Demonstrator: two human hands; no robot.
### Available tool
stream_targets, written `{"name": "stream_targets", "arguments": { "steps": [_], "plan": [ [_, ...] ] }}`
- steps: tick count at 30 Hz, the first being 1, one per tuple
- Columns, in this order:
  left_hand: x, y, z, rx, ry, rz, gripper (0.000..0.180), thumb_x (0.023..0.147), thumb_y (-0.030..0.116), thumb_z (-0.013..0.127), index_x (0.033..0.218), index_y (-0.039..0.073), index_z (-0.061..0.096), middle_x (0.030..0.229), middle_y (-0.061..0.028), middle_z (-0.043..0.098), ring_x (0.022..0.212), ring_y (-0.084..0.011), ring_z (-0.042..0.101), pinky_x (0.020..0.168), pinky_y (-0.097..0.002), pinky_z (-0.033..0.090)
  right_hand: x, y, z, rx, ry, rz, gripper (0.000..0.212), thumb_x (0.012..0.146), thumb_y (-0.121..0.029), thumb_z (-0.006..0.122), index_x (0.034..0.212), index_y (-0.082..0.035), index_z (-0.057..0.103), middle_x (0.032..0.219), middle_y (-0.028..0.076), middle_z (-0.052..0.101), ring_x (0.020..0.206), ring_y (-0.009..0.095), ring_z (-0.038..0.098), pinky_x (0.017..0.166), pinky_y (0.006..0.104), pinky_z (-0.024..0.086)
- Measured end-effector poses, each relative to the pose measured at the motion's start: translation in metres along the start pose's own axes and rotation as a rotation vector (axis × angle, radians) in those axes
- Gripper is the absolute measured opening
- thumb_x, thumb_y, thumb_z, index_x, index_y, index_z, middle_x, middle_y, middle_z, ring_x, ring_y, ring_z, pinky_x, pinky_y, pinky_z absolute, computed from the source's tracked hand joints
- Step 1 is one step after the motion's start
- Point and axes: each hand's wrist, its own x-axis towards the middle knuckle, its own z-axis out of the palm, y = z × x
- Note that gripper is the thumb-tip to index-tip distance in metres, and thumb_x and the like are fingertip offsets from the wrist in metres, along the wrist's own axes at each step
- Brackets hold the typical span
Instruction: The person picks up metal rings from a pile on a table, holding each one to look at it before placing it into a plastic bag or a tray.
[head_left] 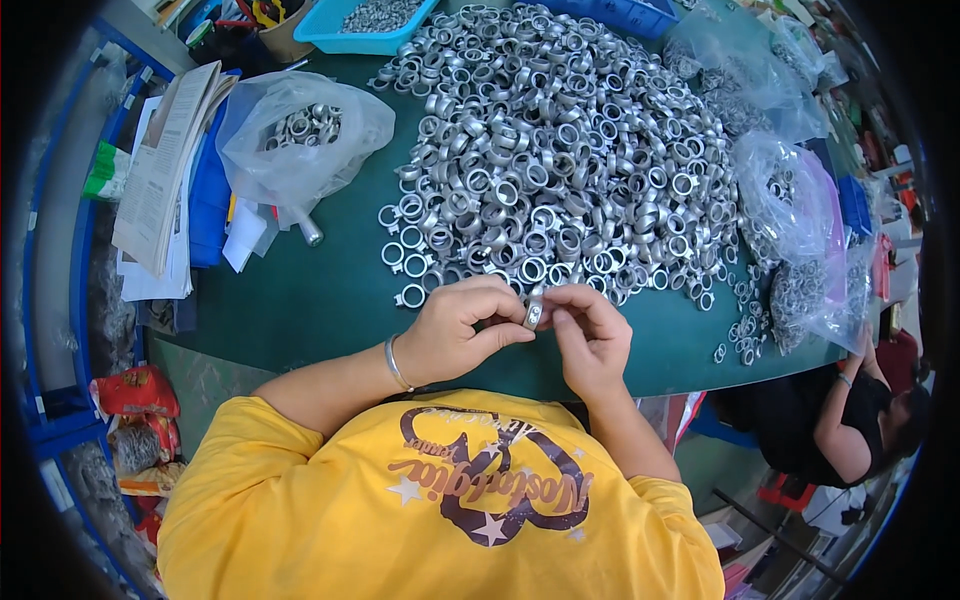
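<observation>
Above the near edge of the green table, my left hand (465,325) pinches a small silver metal ring fitting (533,314) between thumb and fingers. The fitting is held edge-on, with small holes showing in its side. Close against it on the right is my right hand (597,338), its thumb and fingers curled together. Whatever its fingertips grip is hidden. Right beyond both hands spreads a large heap of similar metal ring fittings (560,150), several with small lugs on the rim.
A clear plastic bag (350,140) of fittings stands at the left, near papers (165,180) and a blue tray (210,200). A light-blue basin (365,35) sits at the back. Bags of thin rings (800,290) and loose rings (748,330) lie at the right, near another person (850,420).
</observation>
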Motion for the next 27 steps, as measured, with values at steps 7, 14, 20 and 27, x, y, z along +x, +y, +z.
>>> {"name": "stream_targets", "arguments": {
  "steps": [7,14,20,27],
  "plan": [
    [0.001,0.001,-0.001,0.104,-0.033,0.163,0.014,0.069,0.002,0.072,0.079,0.001,0.062,0.079,-0.0086,0.061,0.069,-0.0193,0.059,0.061,-0.0268,0.046,0.002,-0.004,-0.007,0.219,-0.171,0.269,0.016,0.091,-0.007,0.050,0.102,0.003,0.057,0.083,0.006,0.060,0.069,0.010,0.057,0.063,0.0210,0.047],
    [-0.003,0.000,-0.004,-0.107,0.042,-0.042,0.016,0.071,-0.002,0.071,0.085,-0.001,0.064,0.081,-0.0074,0.061,0.069,-0.0120,0.059,0.059,-0.0219,0.047,-0.002,0.010,-0.006,0.689,-0.168,0.114,0.028,0.079,0.002,0.063,0.105,0.001,0.052,0.107,0.018,0.057,0.097,0.021,0.058,0.087,0.0324,0.046],
    [-0.007,0.004,-0.003,-0.459,0.005,-0.342,0.012,0.086,0.003,0.057,0.095,-0.003,0.062,0.082,-0.0074,0.061,0.068,-0.0118,0.060,0.062,-0.0222,0.050,-0.004,0.011,-0.007,0.492,-0.107,0.000,0.031,0.076,0.005,0.065,0.102,0.000,0.050,0.109,0.019,0.056,0.096,0.023,0.058,0.081,0.0319,0.049],
    [-0.015,-0.010,0.000,-1.006,0.024,-0.807,0.026,0.093,0.021,0.048,0.101,-0.001,0.059,0.081,-0.0068,0.059,0.067,-0.0129,0.059,0.059,-0.0232,0.051,0.010,-0.009,0.004,-0.313,-0.227,-0.406,0.018,0.066,0.004,0.071,0.081,0.001,0.061,0.089,0.013,0.063,0.078,0.024,0.062,0.068,0.0293,0.049]
  ]
}}
